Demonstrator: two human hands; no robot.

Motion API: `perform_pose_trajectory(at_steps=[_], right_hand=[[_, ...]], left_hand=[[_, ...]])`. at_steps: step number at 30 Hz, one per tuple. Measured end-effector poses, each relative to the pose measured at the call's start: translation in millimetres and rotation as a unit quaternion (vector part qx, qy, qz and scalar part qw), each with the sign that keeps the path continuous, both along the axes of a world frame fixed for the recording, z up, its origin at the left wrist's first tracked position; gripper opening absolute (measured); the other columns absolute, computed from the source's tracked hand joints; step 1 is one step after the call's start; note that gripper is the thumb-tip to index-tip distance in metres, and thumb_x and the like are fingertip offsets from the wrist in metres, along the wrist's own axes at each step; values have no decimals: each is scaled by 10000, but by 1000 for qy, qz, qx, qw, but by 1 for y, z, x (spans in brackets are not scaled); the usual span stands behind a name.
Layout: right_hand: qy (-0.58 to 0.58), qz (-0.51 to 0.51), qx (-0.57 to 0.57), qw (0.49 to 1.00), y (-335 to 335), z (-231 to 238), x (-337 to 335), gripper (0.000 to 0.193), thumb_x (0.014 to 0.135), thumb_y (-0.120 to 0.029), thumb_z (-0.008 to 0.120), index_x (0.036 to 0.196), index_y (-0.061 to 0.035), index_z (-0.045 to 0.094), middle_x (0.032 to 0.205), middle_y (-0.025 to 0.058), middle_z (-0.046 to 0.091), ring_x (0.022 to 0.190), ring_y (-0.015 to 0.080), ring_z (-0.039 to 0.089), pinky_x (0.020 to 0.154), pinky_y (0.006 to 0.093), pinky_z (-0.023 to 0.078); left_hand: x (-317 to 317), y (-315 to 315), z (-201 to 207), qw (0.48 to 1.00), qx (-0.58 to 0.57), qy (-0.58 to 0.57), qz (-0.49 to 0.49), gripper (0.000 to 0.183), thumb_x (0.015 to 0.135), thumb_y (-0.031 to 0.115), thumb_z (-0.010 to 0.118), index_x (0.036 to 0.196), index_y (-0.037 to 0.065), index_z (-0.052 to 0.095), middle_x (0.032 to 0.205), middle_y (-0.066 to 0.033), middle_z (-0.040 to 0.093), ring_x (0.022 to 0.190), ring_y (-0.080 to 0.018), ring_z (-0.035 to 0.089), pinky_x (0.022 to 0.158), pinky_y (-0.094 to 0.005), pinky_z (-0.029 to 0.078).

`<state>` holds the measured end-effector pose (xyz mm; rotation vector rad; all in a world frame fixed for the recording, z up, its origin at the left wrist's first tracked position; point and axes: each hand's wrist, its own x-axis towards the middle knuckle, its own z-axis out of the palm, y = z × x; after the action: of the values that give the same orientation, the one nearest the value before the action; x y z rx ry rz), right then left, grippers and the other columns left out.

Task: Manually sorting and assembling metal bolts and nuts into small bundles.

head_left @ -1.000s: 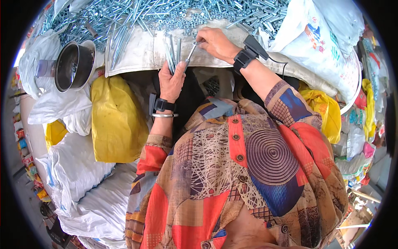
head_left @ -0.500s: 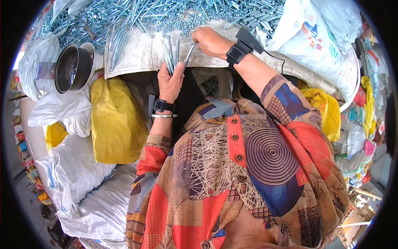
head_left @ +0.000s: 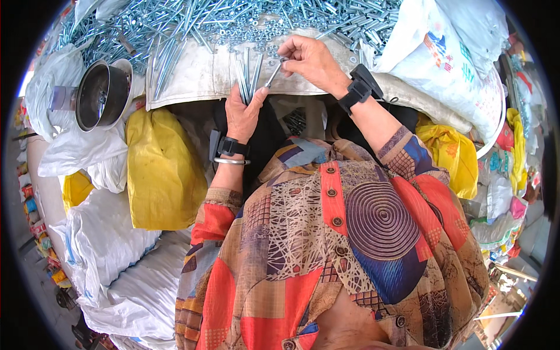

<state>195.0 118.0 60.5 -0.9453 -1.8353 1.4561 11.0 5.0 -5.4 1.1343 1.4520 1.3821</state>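
Observation:
My left hand is closed around several long metal bolts, which stand up out of the fist just over the front edge of the white cloth sheet. One bolt leans to the right from beside my left thumb. At its upper end are the fingertips of my right hand, thumb and forefinger pinched there and the other fingers curled loosely. A small ring or nut may sit at that tip, but it is too small to make out. Loose nuts and washers lie beyond the hands.
A broad heap of bolts and rods covers the far side. At left stands a dark pot with a few metal pieces inside. Yellow bags hang below the sheet's edge; a large white sack stands at right.
My right hand has shifted slightly right, its wrist turned and its fingers less tightly bunched. The bolts in my left hand have tilted a little to the right.

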Motion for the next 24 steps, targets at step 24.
perform_pose_trajectory(at_steps=[24], right_hand=[[-65,-33,342,937,-14,1,-2,163,889,-40,597,1051,-29,592,961,141,594,834,329,633,716,395,511]], left_hand=[[3,3,-4,999,-3,31,23,324,900,305,728,997,13,628,727,-20,629,632,-99,554,600,-269,474]])
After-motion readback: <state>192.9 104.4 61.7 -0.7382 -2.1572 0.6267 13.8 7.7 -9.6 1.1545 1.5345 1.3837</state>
